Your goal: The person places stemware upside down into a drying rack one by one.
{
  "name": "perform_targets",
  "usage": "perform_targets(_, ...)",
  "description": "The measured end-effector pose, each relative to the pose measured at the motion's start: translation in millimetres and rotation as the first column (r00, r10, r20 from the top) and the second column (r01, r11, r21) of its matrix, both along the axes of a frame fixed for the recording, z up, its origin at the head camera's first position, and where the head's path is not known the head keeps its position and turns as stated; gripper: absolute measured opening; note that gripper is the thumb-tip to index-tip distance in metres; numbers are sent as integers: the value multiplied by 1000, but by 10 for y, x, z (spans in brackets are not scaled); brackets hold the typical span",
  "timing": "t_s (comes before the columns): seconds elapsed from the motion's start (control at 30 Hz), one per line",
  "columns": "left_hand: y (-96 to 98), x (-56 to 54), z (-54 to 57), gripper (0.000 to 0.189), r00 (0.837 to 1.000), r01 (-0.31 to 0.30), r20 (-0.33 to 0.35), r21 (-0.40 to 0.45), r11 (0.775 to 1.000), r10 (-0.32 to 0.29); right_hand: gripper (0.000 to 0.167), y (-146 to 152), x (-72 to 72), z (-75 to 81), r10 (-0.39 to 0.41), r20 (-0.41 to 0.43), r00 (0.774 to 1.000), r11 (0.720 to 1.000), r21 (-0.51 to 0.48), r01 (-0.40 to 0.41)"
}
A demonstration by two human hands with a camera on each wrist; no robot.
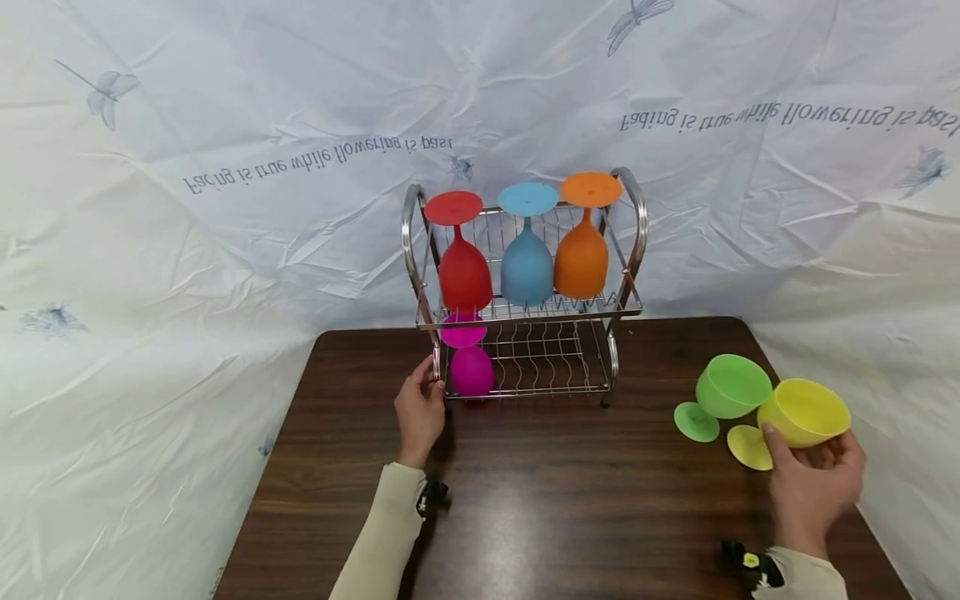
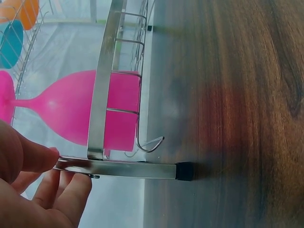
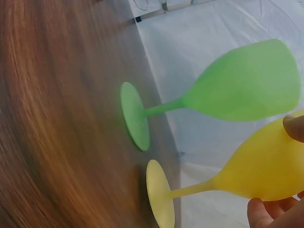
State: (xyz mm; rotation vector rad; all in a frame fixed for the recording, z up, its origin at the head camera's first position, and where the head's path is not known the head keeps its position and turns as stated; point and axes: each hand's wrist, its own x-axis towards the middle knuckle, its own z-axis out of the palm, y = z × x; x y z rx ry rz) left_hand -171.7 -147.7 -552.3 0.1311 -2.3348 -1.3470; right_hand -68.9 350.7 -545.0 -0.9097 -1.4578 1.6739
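My left hand [image 1: 422, 412] grips the front left post of a two-tier metal dish rack [image 1: 528, 392], thumb on one side and fingers on the other. A magenta goblet [image 2: 71, 107] stands upside down on the lower tier beside that post. Across the upper tier, a red goblet [image 1: 465, 271], a blue goblet [image 1: 527, 267] and an orange goblet [image 1: 581, 258] are also inverted. At the right, my right hand [image 1: 817, 483] holds a yellow goblet [image 3: 266, 161] by its bowl, the thumb near the rim. Next to it a green goblet [image 3: 242, 85] stands upright on its base.
The dark wooden table [image 1: 562, 483] carries the rack at its back edge. Behind and to both sides hangs a white printed sheet [image 1: 300, 83]. Thin wire dividers [image 1: 551, 354] line the lower tier to the right of the magenta goblet.
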Motion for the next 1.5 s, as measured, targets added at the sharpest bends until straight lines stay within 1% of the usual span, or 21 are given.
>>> perform_targets(0.1, -25, -6, -10, 48, 1000, -1, 9, 15, 1000, 1, 84, 16, 40, 78, -6, -17, 1000, 1000, 28, 6)
perform_targets(0.2, -57, -8, -26, 47, 1000, 5, 16, 25, 1000, -5, 85, 22, 97, 159, -13, -10, 1000, 994, 110, 14)
perform_targets(0.23, -69, -4, -29, 47, 1000, 7, 22, 26, 1000, -7, 86, 18, 123, 187, -18, 11, 1000, 988, 153, 16)
perform_targets(0.27, -81, 2, -31, 46, 1000, 10, 29, 31, 999, -11, 86, 13, 144, 219, -26, 24, 999, 981, 193, 21)
perform_targets(0.33, -101, 23, -29, 44, 999, 12, 38, 31, 999, -13, 85, -12, 199, 288, -44, 77, 996, 961, 275, 21)
perform_targets(0.43, -128, 73, -6, 41, 998, 6, 56, 35, 999, -8, 83, -80, 275, 411, -52, 137, 989, 932, 362, -1)
perform_targets(0.57, -144, 160, 64, 38, 996, 8, 83, 33, 999, -11, 83, -194, 363, 583, -17, 139, 990, 910, 413, -42)
perform_targets(0.67, -144, 223, 135, 37, 995, 26, 99, 37, 999, -30, 82, -279, 418, 695, 17, 141, 990, 876, 475, -83)
perform_targets(0.73, -138, 264, 192, 36, 994, 42, 102, 44, 998, -47, 84, -332, 447, 760, 55, 132, 990, 836, 536, -118)
perform_targets(0.83, -118, 320, 266, 35, 993, 71, 93, 62, 996, -77, 89, -393, 452, 837, 149, 101, 984, 760, 624, -179)
perform_targets(0.93, -75, 386, 345, 36, 990, 101, 86, 76, 992, -108, 96, -444, 422, 879, 262, 76, 962, 694, 678, -243)
perform_targets(1.03, -11, 461, 444, 37, 985, 136, 92, 83, 987, -143, 102, -509, 377, 892, 341, 86, 936, 641, 707, -298)
perform_targets(1.07, 10, 486, 476, 38, 983, 146, 97, 80, 986, -154, 105, -536, 366, 896, 359, 99, 928, 620, 718, -316)
perform_targets(1.13, 51, 535, 541, 38, 977, 175, 104, 85, 981, -184, 108, -589, 332, 909, 411, 106, 906, 572, 743, -347)
perform_targets(1.2, 82, 582, 588, 39, 971, 204, 104, 92, 975, -213, 110, -642, 294, 926, 463, 116, 879, 510, 776, -371)
perform_targets(1.27, 107, 625, 627, 40, 965, 232, 106, 97, 968, -242, 109, -692, 253, 951, 513, 134, 848, 441, 806, -395)
perform_targets(1.3, 117, 645, 645, 40, 961, 245, 108, 100, 964, -256, 109, -717, 233, 965, 539, 143, 830, 411, 816, -407)
perform_targets(1.33, 128, 664, 663, 41, 957, 257, 109, 98, 961, -267, 108, -745, 215, 981, 551, 158, 819, 381, 825, -416)
perform_targets(1.4, 153, 704, 700, 43, 951, 281, 106, 109, 954, -292, 106, -811, 185, 1019, 568, 186, 802, 333, 839, -431)
perform_targets(1.5, 201, 758, 763, 47, 939, 316, 102, 122, 941, -329, 104, -932, 155, 1077, 584, 225, 780, 269, 853, -447)
